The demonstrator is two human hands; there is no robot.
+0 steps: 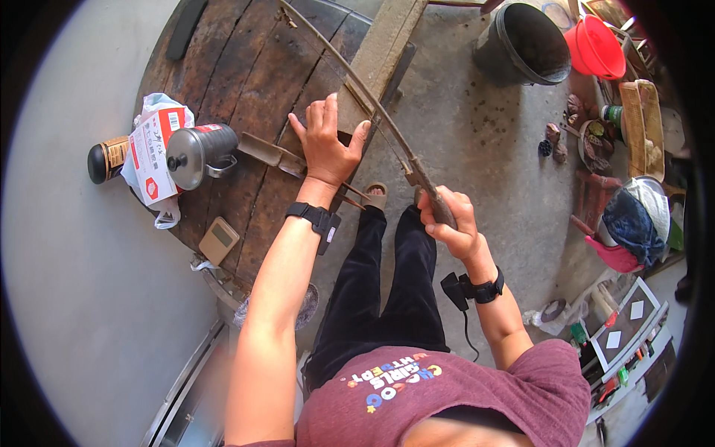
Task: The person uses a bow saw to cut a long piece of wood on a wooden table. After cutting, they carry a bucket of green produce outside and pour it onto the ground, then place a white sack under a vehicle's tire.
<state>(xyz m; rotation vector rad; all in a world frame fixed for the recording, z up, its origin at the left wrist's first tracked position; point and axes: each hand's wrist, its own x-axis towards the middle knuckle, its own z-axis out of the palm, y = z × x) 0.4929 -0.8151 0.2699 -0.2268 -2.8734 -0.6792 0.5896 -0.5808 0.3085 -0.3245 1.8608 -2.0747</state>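
My right hand [450,220] is wrapped round the dark handle of a long, thin bow saw [383,115], whose bent frame rises diagonally to the top edge, with a thinner strip alongside it. My left hand [328,138] is spread, fingers apart, on or just over the end of a pale board [381,52] at the round wooden table's [223,67] right side. Beside its wrist lies a rusty metal piece [272,155] with two thin rods pointing toward my legs. Whether the saw touches the board I cannot tell.
On the table are a lidded steel pot [195,156], printed carton [153,153], dark jar [104,160], beige device [218,240] and black object [186,26]. To the right stand black [506,52] and red [599,45] buckets, a basin of cloths [633,223] and clutter on concrete floor.
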